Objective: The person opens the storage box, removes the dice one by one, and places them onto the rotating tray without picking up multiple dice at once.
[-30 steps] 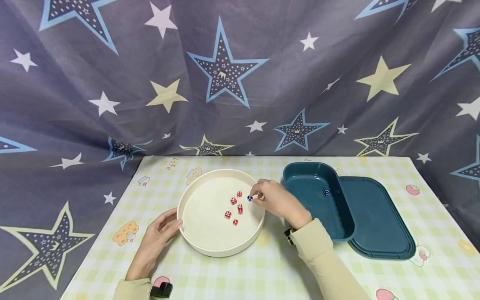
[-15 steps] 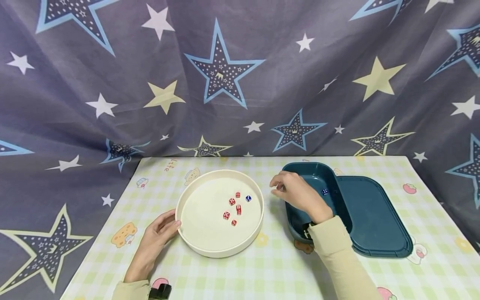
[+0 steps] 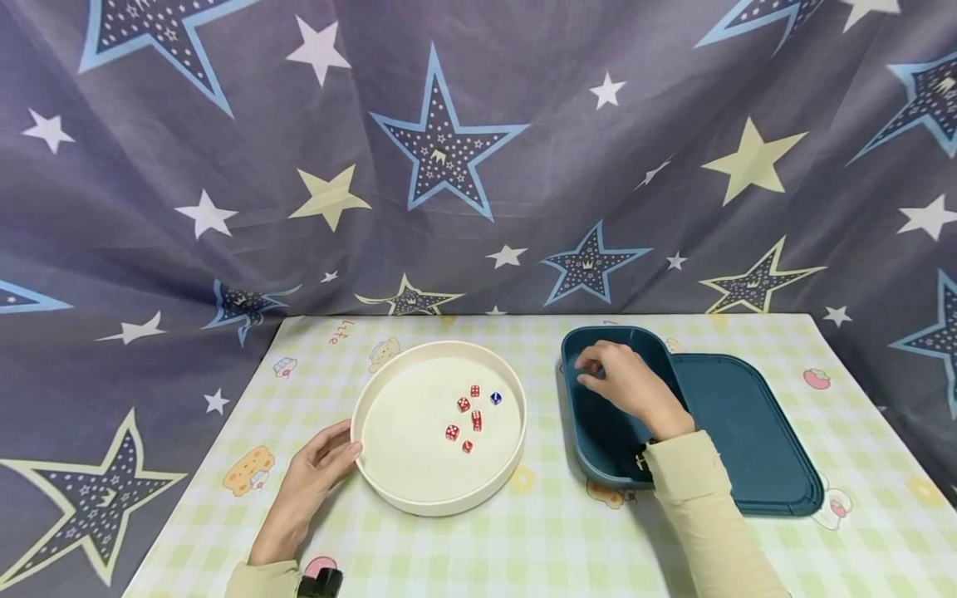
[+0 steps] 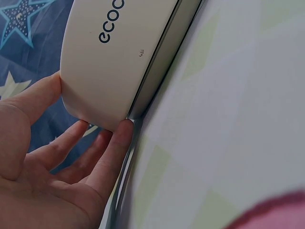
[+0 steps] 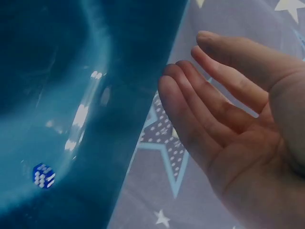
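My left hand [image 3: 310, 469] holds the left side of a round cream tray [image 3: 404, 432]. In the left wrist view the thumb is at its rim and the fingertips [image 4: 123, 131] meet its lower edge. Several red dice [image 3: 452, 432] and one blue die [image 3: 496, 399] lie in the tray's right half. My right hand [image 3: 628, 382] hovers over a dark teal box [image 3: 598, 432], fingers loosely bent and holding nothing. The right wrist view shows another blue die [image 5: 44, 176] lying inside the box; in the head view the hand hides it.
A flat teal lid [image 3: 770, 440] lies right of the box, partly behind it. Checked cloth [image 3: 478, 556] covers the table, and a star-patterned curtain [image 3: 299, 249] hangs along its back edge.
The right hand lets go of the blue die in the tray, then travels right until it is over the teal box. The left hand stays at the tray.
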A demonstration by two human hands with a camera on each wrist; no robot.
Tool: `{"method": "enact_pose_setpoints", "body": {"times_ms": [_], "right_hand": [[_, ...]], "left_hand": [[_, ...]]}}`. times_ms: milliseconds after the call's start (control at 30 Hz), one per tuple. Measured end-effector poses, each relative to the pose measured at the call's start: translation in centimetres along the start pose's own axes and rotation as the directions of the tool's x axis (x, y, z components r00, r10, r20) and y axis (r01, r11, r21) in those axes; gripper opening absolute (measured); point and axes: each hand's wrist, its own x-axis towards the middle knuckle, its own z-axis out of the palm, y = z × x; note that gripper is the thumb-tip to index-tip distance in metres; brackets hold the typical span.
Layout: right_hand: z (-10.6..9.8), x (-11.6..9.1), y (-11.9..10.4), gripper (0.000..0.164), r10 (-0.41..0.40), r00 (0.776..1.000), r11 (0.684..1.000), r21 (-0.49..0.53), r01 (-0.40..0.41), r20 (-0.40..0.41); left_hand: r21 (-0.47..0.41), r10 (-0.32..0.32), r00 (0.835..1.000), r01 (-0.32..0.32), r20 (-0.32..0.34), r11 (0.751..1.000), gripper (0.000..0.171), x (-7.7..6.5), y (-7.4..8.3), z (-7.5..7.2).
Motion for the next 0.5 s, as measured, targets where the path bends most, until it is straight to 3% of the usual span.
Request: {"method": "enact_pose_setpoints", "body": {"times_ms": [500], "right_hand": [[0.4,-0.5,3.7,0.023,0.122,0.991,0.991,-0.059,-0.119,0.052]], "left_hand": [[-0.002,0.002,1.0,-0.002,0.004,1.0,0.063,-0.1,0.0,0.0]]}}
